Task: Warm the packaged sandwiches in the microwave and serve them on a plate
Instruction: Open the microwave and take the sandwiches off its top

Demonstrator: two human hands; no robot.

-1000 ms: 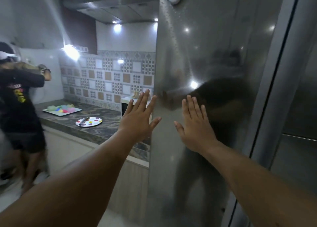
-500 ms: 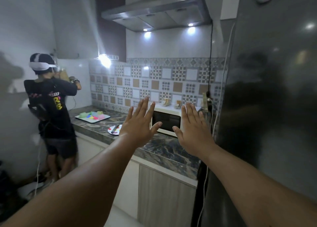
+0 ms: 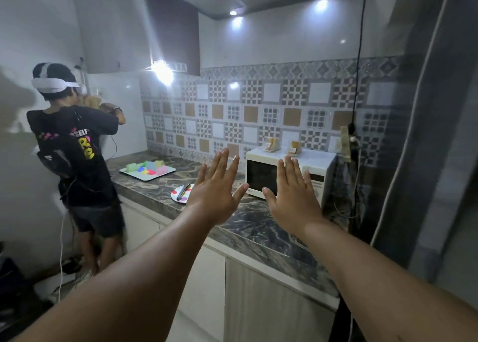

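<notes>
A white microwave (image 3: 261, 177) stands on the marble counter against the tiled wall, its door closed. Two packaged sandwiches rest on its top: one (image 3: 273, 144) at the left, the other (image 3: 294, 148) to its right. A round plate with coloured dots (image 3: 185, 194) lies on the counter left of the microwave, with a dark utensil across it. My left hand (image 3: 216, 190) and my right hand (image 3: 293, 195) are held up in the air in front of the microwave, fingers straight and spread, holding nothing.
A person with a headset (image 3: 75, 147) stands at the counter's far left, back turned. A white tray with coloured blocks (image 3: 147, 169) lies near them. A dark fridge (image 3: 426, 134) fills the right side. A black cable and plug (image 3: 348, 142) hang beside the microwave.
The view has swung left from the fridge door to the counter and come closer to the microwave. Both hands stay raised and spread in front of me.
</notes>
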